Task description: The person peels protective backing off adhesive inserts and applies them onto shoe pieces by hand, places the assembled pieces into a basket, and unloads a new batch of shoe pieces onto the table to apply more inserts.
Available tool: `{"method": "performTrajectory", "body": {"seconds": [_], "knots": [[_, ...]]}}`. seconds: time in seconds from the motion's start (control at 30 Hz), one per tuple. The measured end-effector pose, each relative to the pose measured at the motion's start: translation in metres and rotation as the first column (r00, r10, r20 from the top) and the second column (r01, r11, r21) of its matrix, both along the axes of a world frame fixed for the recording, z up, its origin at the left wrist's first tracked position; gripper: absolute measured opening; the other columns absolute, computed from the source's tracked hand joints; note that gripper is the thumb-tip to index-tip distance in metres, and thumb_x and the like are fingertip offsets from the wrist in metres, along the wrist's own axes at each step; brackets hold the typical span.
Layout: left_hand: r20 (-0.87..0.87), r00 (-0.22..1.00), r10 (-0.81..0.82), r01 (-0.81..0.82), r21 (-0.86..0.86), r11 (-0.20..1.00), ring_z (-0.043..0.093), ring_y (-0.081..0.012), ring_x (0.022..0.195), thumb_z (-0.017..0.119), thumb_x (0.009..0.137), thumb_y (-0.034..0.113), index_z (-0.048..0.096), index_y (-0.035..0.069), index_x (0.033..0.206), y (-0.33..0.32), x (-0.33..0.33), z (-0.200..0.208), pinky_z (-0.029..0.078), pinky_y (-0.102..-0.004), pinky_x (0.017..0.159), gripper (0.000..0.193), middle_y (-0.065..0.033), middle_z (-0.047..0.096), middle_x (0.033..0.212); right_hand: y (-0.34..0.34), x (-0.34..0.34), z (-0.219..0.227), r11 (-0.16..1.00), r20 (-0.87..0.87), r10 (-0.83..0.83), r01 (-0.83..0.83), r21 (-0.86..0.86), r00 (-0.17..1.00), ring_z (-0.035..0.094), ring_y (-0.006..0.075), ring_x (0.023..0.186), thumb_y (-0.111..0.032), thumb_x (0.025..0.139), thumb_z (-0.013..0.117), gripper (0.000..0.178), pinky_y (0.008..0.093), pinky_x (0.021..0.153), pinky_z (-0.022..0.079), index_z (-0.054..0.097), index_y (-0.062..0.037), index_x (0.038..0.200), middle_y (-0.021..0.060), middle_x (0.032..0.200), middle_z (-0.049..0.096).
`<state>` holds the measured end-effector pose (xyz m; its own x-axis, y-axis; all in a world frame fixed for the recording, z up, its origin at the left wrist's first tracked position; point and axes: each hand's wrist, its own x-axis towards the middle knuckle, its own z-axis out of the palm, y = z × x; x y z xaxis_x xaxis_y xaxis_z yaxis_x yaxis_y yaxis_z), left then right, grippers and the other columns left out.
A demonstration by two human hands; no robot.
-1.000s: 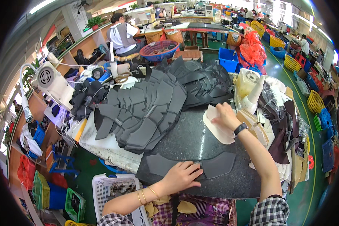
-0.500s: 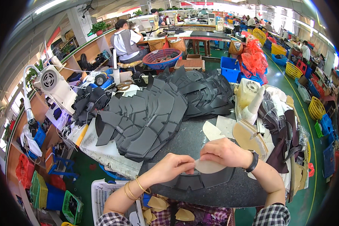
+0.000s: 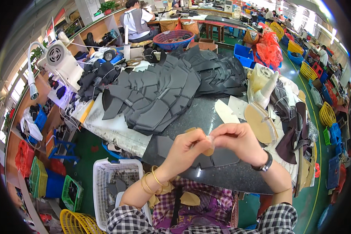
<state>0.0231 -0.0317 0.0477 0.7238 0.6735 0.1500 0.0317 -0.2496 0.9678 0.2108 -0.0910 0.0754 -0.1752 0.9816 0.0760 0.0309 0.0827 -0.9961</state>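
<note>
My left hand (image 3: 185, 153) and my right hand (image 3: 240, 141) meet above the near edge of the dark stone tabletop, fingers pinched together. Between them is a small, thin tan piece (image 3: 209, 151) with a whitish edge or film at the fingertips; the fingers cover much of it. Both hands grip it, but which layer each one pinches I cannot make out. Under them lies a flat dark grey cut piece (image 3: 225, 157) with notched edges. A large fanned pile of similar dark grey pieces (image 3: 160, 93) covers the table beyond my hands.
Tan cut pieces (image 3: 257, 121) are stacked at the right beside a white cone-shaped container (image 3: 266, 93). A white plastic basket (image 3: 101, 183) stands at lower left. Farther left is a white machine (image 3: 62, 64). A blue bin (image 3: 243, 54) sits behind the table; people work beyond.
My hands have come up and closer together, turning the oval pale piece so its tan side shows. The view has tilted down, revealing more of the white basket.
</note>
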Motion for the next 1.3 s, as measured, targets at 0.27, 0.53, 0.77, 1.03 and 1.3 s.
{"method": "performTrajectory", "body": {"seconds": [0.27, 0.53, 0.77, 1.03, 1.3], "knots": [[0.183, 0.972, 0.15, -0.183, 0.178, 0.967, 0.055, -0.0176, 0.086, 0.064, 0.081, 0.004, 0.058, 0.001, 0.076, -0.029, -0.021, -0.03, 0.043, -0.0272, 0.075, 0.008, -0.0079, 0.058, 0.097, -0.02, -0.007, -0.017, 0.987, 0.137, 0.106, -0.12, 0.104, 0.985, 0.06, 0.0168, 0.102, -0.011, 0.088, 0.062, 0.021, 0.0311, 0.088, 0.049, 0.054, 0.0008, 0.104, 0.0112, 0.114, 0.062], [0.57, 0.764, 0.302, 0.148, -0.611, 0.778, 0.055, -0.0196, 0.106, 0.056, 0.092, 0.018, 0.059, 0.006, 0.091, -0.039, -0.016, -0.041, 0.044, -0.0347, 0.09, 0.013, -0.0083, 0.06, 0.109, -0.015, 0.01, -0.029, 0.896, -0.434, 0.024, -0.212, -0.39, 0.901, 0.065, 0.022, 0.094, -0.017, 0.095, 0.053, 0.021, 0.0327, 0.083, 0.055, 0.049, 0.0009, 0.106, 0.0157, 0.106, 0.063], [0.685, 0.549, 0.479, 0.476, -0.727, 0.494, 0.051, -0.0273, 0.119, 0.041, 0.098, 0.03, 0.056, 0.008, 0.1, -0.036, -0.061, -0.067, 0.04, -0.0449, 0.103, 0.026, -0.0111, 0.058, 0.122, -0.019, 0.042, -0.01, 0.788, -0.226, 0.19, -0.286, -0.545, 0.955, 0.069, 0.0264, 0.077, -0.026, 0.1, 0.042, 0.025, 0.0312, 0.067, 0.057, 0.042, -0.0014, 0.104, 0.0195, 0.085, 0.067], [0.269, 0.959, 0.092, 0.091, -0.596, 0.798, 0.06, -0.0134, 0.072, 0.049, 0.093, 0.025, 0.054, 0.01, 0.087, -0.037, -0.108, -0.099, 0.049, -0.032, 0.068, 0.017, -0.0018, 0.061, 0.073, -0.036, 0.061, 0.019, 0.817, 0.254, 0.303, -0.113, -0.566, 0.919, 0.068, 0.0187, 0.064, -0.018, 0.098, 0.046, 0.015, 0.0271, 0.055, 0.054, 0.045, -0.0027, 0.096, 0.0109, 0.072, 0.066], [-0.012, 0.998, -0.064, 0.062, -0.144, 0.988, 0.062, -0.0217, 0.098, 0.038, 0.096, 0.048, 0.058, 0.0, 0.114, -0.014, -0.075, -0.047, 0.047, -0.0334, 0.087, 0.055, -0.0117, 0.064, 0.109, -0.051, 0.031, 0.023, 0.92, 0.723, 0.077, -0.329, 0.214, 0.687, 0.059, 0.0291, 0.083, 0.004, 0.079, 0.058, 0.016, 0.0344, 0.069, 0.048, 0.054, -0.0014, 0.094, 0.0125, 0.088, 0.055]]}}
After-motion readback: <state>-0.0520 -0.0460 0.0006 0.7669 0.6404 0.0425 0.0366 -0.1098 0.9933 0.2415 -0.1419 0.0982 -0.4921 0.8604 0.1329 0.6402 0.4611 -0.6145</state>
